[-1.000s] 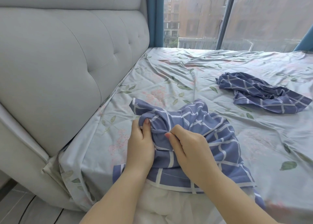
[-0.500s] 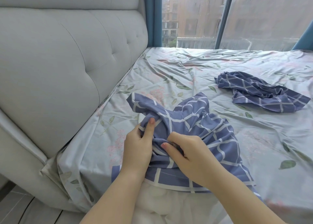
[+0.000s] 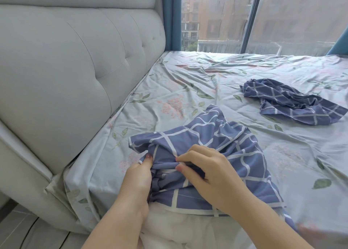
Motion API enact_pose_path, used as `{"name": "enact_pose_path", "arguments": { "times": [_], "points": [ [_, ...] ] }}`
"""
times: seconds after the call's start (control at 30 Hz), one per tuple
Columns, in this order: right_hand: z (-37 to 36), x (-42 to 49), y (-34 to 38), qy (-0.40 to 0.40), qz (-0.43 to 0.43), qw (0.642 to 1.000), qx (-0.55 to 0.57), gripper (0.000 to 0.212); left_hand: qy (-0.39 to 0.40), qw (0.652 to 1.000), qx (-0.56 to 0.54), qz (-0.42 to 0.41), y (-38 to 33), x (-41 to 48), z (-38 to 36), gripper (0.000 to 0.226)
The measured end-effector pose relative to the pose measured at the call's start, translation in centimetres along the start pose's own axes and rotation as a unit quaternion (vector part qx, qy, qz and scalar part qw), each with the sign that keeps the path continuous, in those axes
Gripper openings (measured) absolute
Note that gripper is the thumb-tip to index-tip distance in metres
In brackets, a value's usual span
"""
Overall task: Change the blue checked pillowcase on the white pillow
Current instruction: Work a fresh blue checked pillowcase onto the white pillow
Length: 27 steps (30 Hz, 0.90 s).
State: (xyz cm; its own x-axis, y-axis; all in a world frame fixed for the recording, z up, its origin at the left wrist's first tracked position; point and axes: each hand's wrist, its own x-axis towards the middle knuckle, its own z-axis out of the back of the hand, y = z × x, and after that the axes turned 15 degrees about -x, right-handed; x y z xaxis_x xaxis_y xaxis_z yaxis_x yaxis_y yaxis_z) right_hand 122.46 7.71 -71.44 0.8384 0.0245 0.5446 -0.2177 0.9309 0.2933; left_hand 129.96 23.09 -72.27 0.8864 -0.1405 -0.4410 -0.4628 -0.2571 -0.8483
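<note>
left hand [image 3: 137, 182]: we pinch pillowcase [image 3: 239, 154] edge
right hand [image 3: 213, 178]: we grip bunched pillowcase
pillow [image 3: 178, 228]: white, pokes from pillowcase at bed [image 3: 188, 86] edge
second case [image 3: 293, 102]: crumpled, well apart

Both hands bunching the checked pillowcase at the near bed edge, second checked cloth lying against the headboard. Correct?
No. Head view: the second checked cloth lies out on the floral sheet at right, clear of the headboard. Left hand and right hand do bunch the checked pillowcase at the near edge.
</note>
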Motion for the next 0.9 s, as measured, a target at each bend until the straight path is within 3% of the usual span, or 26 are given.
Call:
{"name": "enact_pose_path", "arguments": {
  "times": [0.13, 0.23, 0.33, 0.43, 0.5, 0.57, 0.67, 0.8, 0.9],
  "points": [
    [0.3, 0.0, 0.0, -0.002, -0.009, 1.000, -0.009, 0.032, 0.008, 0.999, 0.002, -0.036, -0.4, -0.5, -0.4, 0.041],
    [1.1, 0.0, 0.4, -0.050, 0.011, 0.997, -0.052, 0.040, 0.031, 0.995, 0.045, -0.080, -0.6, -0.7, -0.7, 0.047],
    [2.6, -0.5, 1.7, -0.099, 0.029, 0.995, -0.015, 0.026, 0.082, 0.983, 0.136, -0.090, -1.1, -0.7, -1.0, 0.060],
    [3.7, -1.3, 2.8, 0.006, 0.034, 0.996, 0.080, 0.027, 0.123, 0.965, 0.218, -0.082, -1.1, -0.1, -0.9, 0.087],
    [3.3, -2.4, 3.0, 0.114, 0.044, 0.991, 0.053, 0.035, 0.149, 0.961, 0.213, -0.092, -1.1, -0.1, -0.8, 0.081],
    [2.5, -3.7, 3.3, 0.153, 0.050, 0.987, -0.008, 0.041, 0.167, 0.961, 0.188, -0.117, -1.1, -0.2, -1.0, 0.068],
    [1.7, -5.1, 3.7, 0.092, 0.070, 0.988, -0.098, 0.055, 0.160, 0.959, 0.155, -0.175, -1.5, -0.4, -1.4, 0.040],
    [1.1, -5.5, 4.4, 0.058, 0.043, 0.983, -0.172, 0.071, 0.172, 0.969, 0.082, -0.159, -2.1, -0.5, -1.6, 0.042],
    [1.3, -5.2, 4.5, 0.059, 0.011, 0.987, -0.149, 0.074, 0.200, 0.971, 0.030, -0.130, -1.9, -1.0, -1.3, 0.043]
  ]
}}
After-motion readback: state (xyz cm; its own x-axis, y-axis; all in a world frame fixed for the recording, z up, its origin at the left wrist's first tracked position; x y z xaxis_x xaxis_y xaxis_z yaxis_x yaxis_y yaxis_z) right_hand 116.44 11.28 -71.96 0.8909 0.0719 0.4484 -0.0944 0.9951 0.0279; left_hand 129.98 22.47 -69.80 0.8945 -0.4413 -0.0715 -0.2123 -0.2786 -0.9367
